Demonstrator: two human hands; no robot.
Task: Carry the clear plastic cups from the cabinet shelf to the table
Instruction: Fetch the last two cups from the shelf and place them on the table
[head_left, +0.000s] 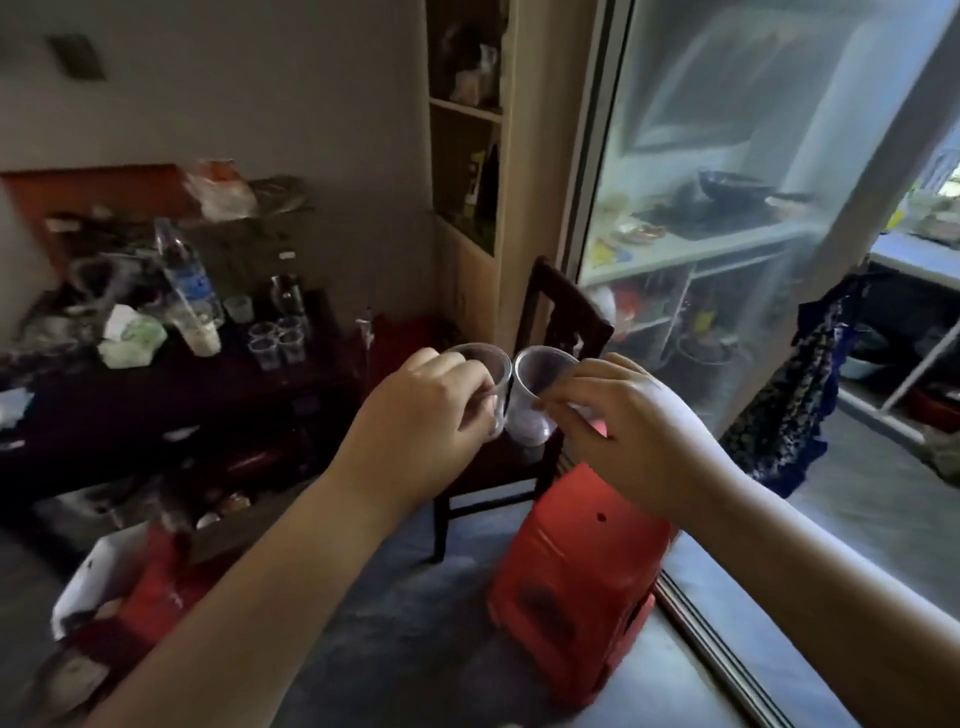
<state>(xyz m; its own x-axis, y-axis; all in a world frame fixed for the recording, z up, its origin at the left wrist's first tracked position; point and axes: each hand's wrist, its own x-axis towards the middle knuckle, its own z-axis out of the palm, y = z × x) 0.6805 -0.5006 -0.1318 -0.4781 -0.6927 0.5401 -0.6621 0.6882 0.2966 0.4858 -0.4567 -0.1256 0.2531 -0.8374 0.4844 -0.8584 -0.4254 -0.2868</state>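
Note:
My left hand (431, 410) grips a clear plastic cup (491, 366) and my right hand (618, 415) grips a second clear cup (530, 400). The two cups are held side by side in mid-air, rims almost touching, over a dark wooden chair (561, 317). On the dark table (156, 395) to the left stands a small cluster of several clear cups (275, 340), with one more cup (238, 307) behind them. The open cabinet shelves (467, 156) rise behind the chair.
A red plastic stool (576, 582) stands on the floor just below my right arm. The table holds a water bottle (184, 275), a milky cup (202, 335), crumpled wrapping and clutter. A glass sliding door (727, 208) fills the right side. Boxes lie at lower left.

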